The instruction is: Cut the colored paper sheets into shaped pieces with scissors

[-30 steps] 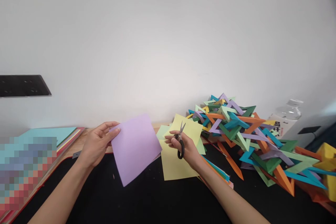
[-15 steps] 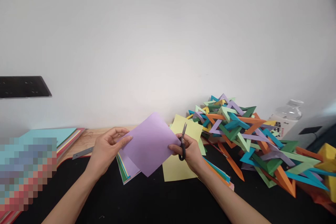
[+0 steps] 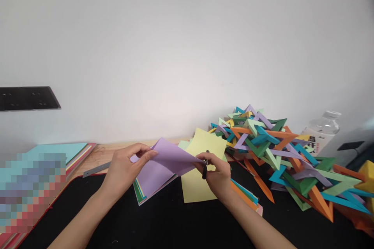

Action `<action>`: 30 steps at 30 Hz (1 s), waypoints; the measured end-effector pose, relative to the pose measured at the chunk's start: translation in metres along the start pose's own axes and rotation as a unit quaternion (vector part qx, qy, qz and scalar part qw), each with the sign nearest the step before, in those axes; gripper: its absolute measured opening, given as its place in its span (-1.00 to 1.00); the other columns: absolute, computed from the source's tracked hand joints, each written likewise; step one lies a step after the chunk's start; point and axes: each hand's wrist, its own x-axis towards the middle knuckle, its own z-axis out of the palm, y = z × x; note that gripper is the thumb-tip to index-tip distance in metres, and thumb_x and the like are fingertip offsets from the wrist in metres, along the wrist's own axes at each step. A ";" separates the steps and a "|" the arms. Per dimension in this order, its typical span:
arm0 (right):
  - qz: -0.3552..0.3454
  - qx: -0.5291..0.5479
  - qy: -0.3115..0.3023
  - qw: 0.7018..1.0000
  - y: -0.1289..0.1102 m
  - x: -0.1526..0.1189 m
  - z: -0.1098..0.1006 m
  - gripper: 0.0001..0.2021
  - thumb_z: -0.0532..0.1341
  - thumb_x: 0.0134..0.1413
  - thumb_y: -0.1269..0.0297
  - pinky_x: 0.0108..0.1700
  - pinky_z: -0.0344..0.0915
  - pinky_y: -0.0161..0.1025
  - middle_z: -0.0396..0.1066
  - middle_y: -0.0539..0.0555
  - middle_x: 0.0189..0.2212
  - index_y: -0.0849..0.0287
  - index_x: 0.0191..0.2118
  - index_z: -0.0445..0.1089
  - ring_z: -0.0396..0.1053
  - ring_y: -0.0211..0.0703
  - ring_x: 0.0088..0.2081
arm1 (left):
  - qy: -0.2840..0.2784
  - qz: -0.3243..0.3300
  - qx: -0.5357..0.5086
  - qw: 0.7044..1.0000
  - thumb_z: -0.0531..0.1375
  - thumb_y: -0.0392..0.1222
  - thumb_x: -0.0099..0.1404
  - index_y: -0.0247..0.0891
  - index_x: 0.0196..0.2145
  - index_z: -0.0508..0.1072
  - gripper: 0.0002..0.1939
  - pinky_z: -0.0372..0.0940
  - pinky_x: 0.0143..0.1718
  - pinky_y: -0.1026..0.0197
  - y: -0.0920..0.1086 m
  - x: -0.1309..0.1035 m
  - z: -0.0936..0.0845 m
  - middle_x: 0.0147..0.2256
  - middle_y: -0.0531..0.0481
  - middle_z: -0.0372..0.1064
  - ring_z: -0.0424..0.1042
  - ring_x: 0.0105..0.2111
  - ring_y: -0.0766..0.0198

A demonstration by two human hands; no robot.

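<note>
A purple sheet of paper [image 3: 172, 156] is raised between my two hands, bent so that it tilts and curves. My left hand [image 3: 128, 165] pinches its left corner between thumb and fingers. At the opposite corner my right hand [image 3: 215, 169] grips the paper too, with black-handled scissors [image 3: 205, 171] tucked in the same hand. The scissor blades are mostly hidden by the fingers. Below the raised sheet lies a stack of coloured paper with a purple sheet [image 3: 154, 179] on top. Yellow paper [image 3: 198, 190] lies beneath and beside my right hand.
A heap of folded paper pieces [image 3: 269, 144] spreads over the right side, with a clear bottle [image 3: 324, 128] behind. Large coloured sheets [image 3: 67, 149] are stacked at left near a metal ruler [image 3: 97, 169]. A black mat [image 3: 163, 225] covers the front.
The purple sheet has gone from facing me nearly flat to being tilted and bent, lower down. The scissors have turned in my right hand, so their blades no longer point up in view.
</note>
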 end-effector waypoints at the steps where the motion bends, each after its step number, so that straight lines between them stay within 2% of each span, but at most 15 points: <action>1: -0.025 -0.013 0.005 1.000 0.001 -0.001 -0.001 -0.92 0.27 0.00 0.44 -0.48 0.27 -0.31 0.44 -0.01 -0.53 0.13 -0.34 0.43 0.33 -0.26 -0.54 | -0.012 -0.011 0.002 1.000 0.19 0.06 0.18 -0.19 -0.50 0.46 -0.71 0.19 -0.33 0.26 0.004 0.000 -0.002 -0.44 0.06 0.46 0.37 -0.37 0.20; 5: -0.113 -0.054 0.024 0.992 0.004 -0.002 -0.004 -0.76 0.19 0.02 0.59 -0.46 0.30 -0.32 0.48 0.03 -0.48 0.11 -0.26 0.44 0.42 -0.22 -0.47 | -0.055 -0.020 -0.002 0.998 0.21 0.07 0.14 -0.20 -0.52 0.47 -0.71 0.17 -0.37 0.28 0.015 0.000 -0.007 -0.47 0.07 0.45 0.36 -0.39 0.19; 7: -0.151 -0.065 0.031 0.986 0.004 -0.002 -0.005 -0.71 0.17 0.02 0.63 -0.44 0.32 -0.32 0.49 0.04 -0.45 0.09 -0.22 0.43 0.45 -0.20 -0.42 | -0.110 -0.035 -0.039 0.993 0.21 0.07 0.13 -0.20 -0.52 0.50 -0.71 0.18 -0.39 0.28 0.018 -0.001 -0.007 -0.49 0.07 0.45 0.37 -0.41 0.18; 10: -0.197 -0.065 0.026 0.978 0.002 0.000 -0.006 -0.65 0.17 0.00 0.66 -0.36 0.38 -0.30 0.50 0.03 -0.42 0.06 -0.19 0.42 0.48 -0.17 -0.33 | -0.199 -0.089 -0.133 0.967 0.20 0.12 0.11 -0.23 -0.54 0.52 -0.66 0.19 -0.46 0.28 0.018 -0.002 -0.001 -0.57 0.06 0.42 0.37 -0.48 0.18; 12: -0.217 -0.063 0.017 0.974 0.000 0.002 -0.007 -0.62 0.20 -0.03 0.67 -0.25 0.42 -0.22 0.51 0.07 -0.34 0.06 -0.15 0.41 0.48 -0.11 -0.24 | -0.223 -0.127 -0.180 0.950 0.19 0.17 0.10 -0.27 -0.56 0.51 -0.59 0.20 -0.49 0.27 0.015 -0.002 0.005 -0.59 0.02 0.41 0.36 -0.51 0.19; 14: -0.210 -0.059 0.014 0.976 -0.001 0.004 -0.006 -0.59 0.24 -0.04 0.65 -0.12 0.41 -0.09 0.49 0.15 -0.19 0.08 -0.09 0.38 0.44 -0.03 -0.11 | -0.219 -0.147 -0.205 0.942 0.20 0.20 0.09 -0.30 -0.56 0.50 -0.55 0.22 -0.49 0.26 0.012 -0.001 0.008 -0.56 -0.01 0.43 0.37 -0.51 0.19; 16: -0.140 -0.026 0.021 0.990 -0.003 0.007 -0.006 -0.59 0.28 -0.03 0.57 0.01 0.35 0.03 0.42 0.21 -0.05 0.09 -0.05 0.35 0.37 0.03 0.00 | -0.196 -0.150 -0.230 0.941 0.22 0.18 0.09 -0.30 -0.53 0.50 -0.58 0.25 -0.45 0.26 0.008 -0.001 0.009 -0.51 -0.02 0.46 0.38 -0.48 0.20; 18: 0.007 0.083 0.015 0.996 -0.004 0.010 -0.007 -0.62 0.33 -0.03 0.44 0.09 0.28 0.06 0.37 0.21 0.02 0.10 -0.05 0.33 0.32 0.05 0.06 | -0.148 -0.149 -0.257 0.943 0.23 0.15 0.10 -0.28 -0.51 0.50 -0.61 0.26 -0.44 0.29 0.004 -0.001 0.008 -0.48 0.01 0.47 0.38 -0.46 0.24; 20: 0.149 0.208 -0.016 0.967 -0.006 0.013 -0.008 -0.63 0.36 -0.05 0.27 0.05 0.33 0.02 0.42 0.18 -0.05 0.11 -0.08 0.33 0.38 0.03 0.00 | -0.097 -0.148 -0.267 0.947 0.24 0.16 0.10 -0.28 -0.52 0.48 -0.61 0.24 -0.49 0.32 0.001 -0.002 0.005 -0.51 0.03 0.45 0.37 -0.49 0.27; 22: 0.226 0.278 -0.052 0.932 -0.007 0.014 -0.008 -0.60 0.37 -0.10 0.13 -0.12 0.44 -0.05 0.50 0.13 -0.23 0.13 -0.13 0.34 0.47 -0.01 -0.18 | -0.075 -0.158 -0.282 0.943 0.25 0.18 0.08 -0.28 -0.54 0.45 -0.59 0.23 -0.54 0.32 -0.001 -0.003 0.004 -0.55 0.04 0.42 0.36 -0.53 0.28; 24: 0.255 0.290 -0.075 0.919 -0.009 0.014 -0.007 -0.59 0.40 -0.15 0.10 -0.35 0.49 -0.16 0.49 0.05 -0.43 0.15 -0.18 0.35 0.48 -0.11 -0.42 | -0.094 -0.182 -0.313 0.927 0.25 0.18 0.09 -0.27 -0.52 0.45 -0.59 0.25 -0.55 0.32 -0.002 -0.006 0.005 -0.56 0.04 0.43 0.38 -0.54 0.27; 26: 0.287 0.298 -0.089 0.906 -0.010 0.012 -0.006 -0.60 0.42 -0.19 0.15 -0.55 0.43 -0.27 0.43 -0.03 -0.54 0.17 -0.21 0.36 0.39 -0.24 -0.59 | -0.133 -0.199 -0.352 0.905 0.26 0.13 0.11 -0.26 -0.45 0.48 -0.64 0.30 -0.50 0.29 -0.004 -0.008 0.008 -0.50 0.02 0.48 0.42 -0.51 0.24; 28: 0.312 0.302 -0.095 0.896 -0.011 0.010 -0.003 -0.61 0.42 -0.19 0.19 -0.66 0.36 -0.34 0.39 -0.06 -0.57 0.18 -0.22 0.35 0.31 -0.32 -0.66 | -0.175 -0.200 -0.387 0.883 0.29 0.05 0.12 -0.24 -0.31 0.51 -0.69 0.37 -0.39 0.23 -0.007 -0.009 0.011 -0.38 -0.03 0.53 0.48 -0.42 0.18; 30: 0.328 0.304 -0.092 0.890 -0.012 0.009 -0.002 -0.62 0.42 -0.19 0.20 -0.68 0.34 -0.37 0.38 -0.07 -0.56 0.18 -0.22 0.35 0.28 -0.35 -0.67 | -0.204 -0.193 -0.403 0.871 0.32 -0.03 0.11 -0.22 -0.18 0.49 -0.66 0.40 -0.28 0.16 -0.011 -0.010 0.013 -0.25 -0.08 0.54 0.50 -0.32 0.12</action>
